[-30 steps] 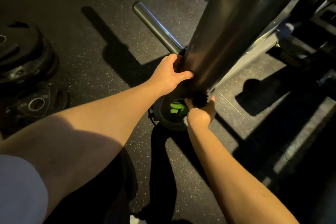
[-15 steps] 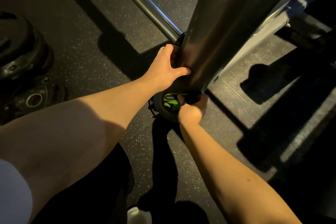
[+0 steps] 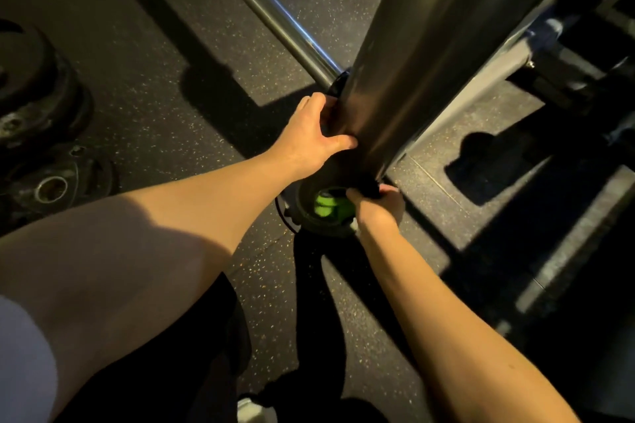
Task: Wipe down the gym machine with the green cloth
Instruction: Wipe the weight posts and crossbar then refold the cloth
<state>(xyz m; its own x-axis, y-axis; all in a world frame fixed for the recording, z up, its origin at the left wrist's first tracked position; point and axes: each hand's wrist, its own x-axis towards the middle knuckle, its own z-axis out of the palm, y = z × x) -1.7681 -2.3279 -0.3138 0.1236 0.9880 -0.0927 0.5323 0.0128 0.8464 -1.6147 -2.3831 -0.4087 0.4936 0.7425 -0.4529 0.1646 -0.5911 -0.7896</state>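
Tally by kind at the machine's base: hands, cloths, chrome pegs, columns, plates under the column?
hands: 2, left hand, right hand
green cloth: 1
chrome peg: 1
machine column: 1
weight plate under column: 1
Total: 6

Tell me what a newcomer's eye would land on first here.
The dark metal column dominates the middle, with the left hand gripping its edge. At its foot the right hand holds the green cloth, the only vivid colour. A chrome bar juts out behind it, upper centre.

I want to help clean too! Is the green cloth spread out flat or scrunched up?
Scrunched up. The green cloth shows as a small bunched lump at the right hand, under the machine's column.
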